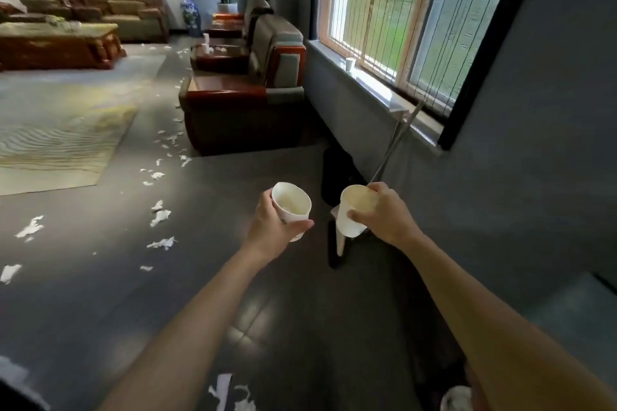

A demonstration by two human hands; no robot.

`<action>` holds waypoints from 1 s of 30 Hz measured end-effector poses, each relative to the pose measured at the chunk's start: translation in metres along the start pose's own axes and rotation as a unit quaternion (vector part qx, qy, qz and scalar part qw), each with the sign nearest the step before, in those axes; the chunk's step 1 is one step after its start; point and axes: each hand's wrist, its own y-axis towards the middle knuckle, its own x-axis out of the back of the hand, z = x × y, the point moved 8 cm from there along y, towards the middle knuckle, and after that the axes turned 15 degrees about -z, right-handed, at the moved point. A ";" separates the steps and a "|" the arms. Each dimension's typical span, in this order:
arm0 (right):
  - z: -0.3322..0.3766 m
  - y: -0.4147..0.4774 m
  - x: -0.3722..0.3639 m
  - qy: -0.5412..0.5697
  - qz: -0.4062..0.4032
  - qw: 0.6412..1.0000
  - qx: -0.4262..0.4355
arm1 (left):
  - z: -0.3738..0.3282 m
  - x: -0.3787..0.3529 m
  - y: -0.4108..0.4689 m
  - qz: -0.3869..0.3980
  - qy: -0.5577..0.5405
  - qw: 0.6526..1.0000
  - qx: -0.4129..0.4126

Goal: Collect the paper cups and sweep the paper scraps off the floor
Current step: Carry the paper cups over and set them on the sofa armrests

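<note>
My left hand (272, 227) grips a white paper cup (291, 203), its open mouth tilted toward me. My right hand (384, 215) holds a second white paper cup (354, 210) the same way, a short gap to the right. Both cups look empty. Another paper cup (350, 63) stands on the window sill (377, 90). White paper scraps (160, 217) lie scattered over the dark floor, in a trail along the left and a few near my feet (230, 390).
A broom or dustpan handle (394, 143) leans against the sill, with a dark bin (337, 177) below it. Armchairs (240, 110) and side tables line the wall under the window. A rug (60, 130), a coffee table (56, 43) and a sofa (110, 7) fill the left.
</note>
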 end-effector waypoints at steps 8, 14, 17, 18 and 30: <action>-0.015 0.207 -0.021 -0.021 -0.004 0.999 -0.035 | -0.015 -0.093 0.185 0.048 0.021 0.999 0.010; -0.043 0.376 -0.079 -0.014 0.008 0.998 -0.057 | -0.006 -0.186 0.332 0.086 0.027 0.996 -0.005; -0.058 0.476 -0.107 -0.016 0.010 0.998 -0.067 | -0.011 -0.241 0.420 0.100 0.029 0.995 -0.015; -0.062 0.508 -0.115 -0.018 0.013 0.997 -0.074 | -0.014 -0.259 0.450 0.106 0.034 0.994 -0.015; -0.113 0.782 -0.214 -0.047 0.043 0.983 -0.169 | 0.023 -0.432 0.725 0.189 0.096 0.976 0.040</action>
